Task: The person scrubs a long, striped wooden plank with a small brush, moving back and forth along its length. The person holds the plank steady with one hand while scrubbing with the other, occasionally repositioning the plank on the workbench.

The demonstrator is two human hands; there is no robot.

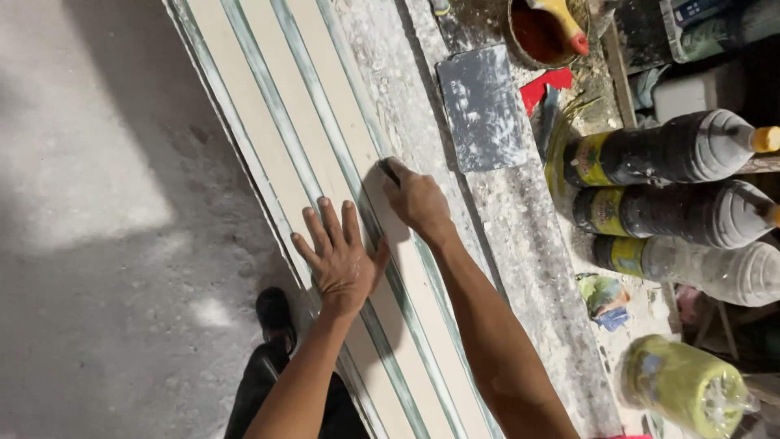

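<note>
A long cream board (276, 89) with raised strips and pale green grooves runs diagonally across a dusty workbench (520, 236). My left hand (339, 254) lies flat on it, fingers spread, pressing on the strips. My right hand (416, 197) is just beyond it, closed around a small dark pad or block (388, 168) that rests against a groove of the board. Most of that pad is hidden under my fingers.
A dusty grey rectangular plate (483, 108) lies on the bench beside a red scraper (544, 84). A tin of red-brown paste (543, 31) stands at the top. Several large plastic bottles (666, 150) lie at the right. A grey concrete floor (106, 244) and my black shoe (275, 313) are at the left.
</note>
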